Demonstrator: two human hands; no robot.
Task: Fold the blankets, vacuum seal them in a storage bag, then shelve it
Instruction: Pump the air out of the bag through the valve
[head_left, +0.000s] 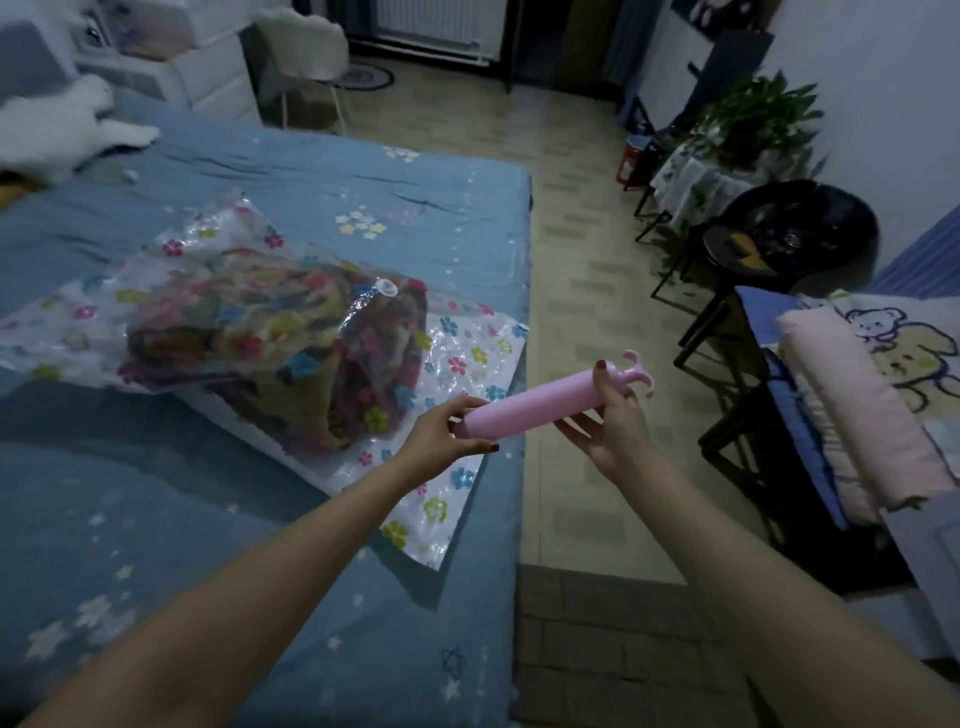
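Note:
A clear storage bag printed with coloured flowers lies on the blue bed, with a folded multicoloured blanket inside it. A round white valve sits on top of the bag. I hold a pink hand pump level above the bed's right edge. My left hand grips its nozzle end. My right hand holds the barrel near the handle, thumb on top.
A folded pink blanket and a bear-print cloth lie on a surface at the right. A black round chair, potted plants and a red bin stand across the tiled floor. A white fluffy thing lies at the bed's head.

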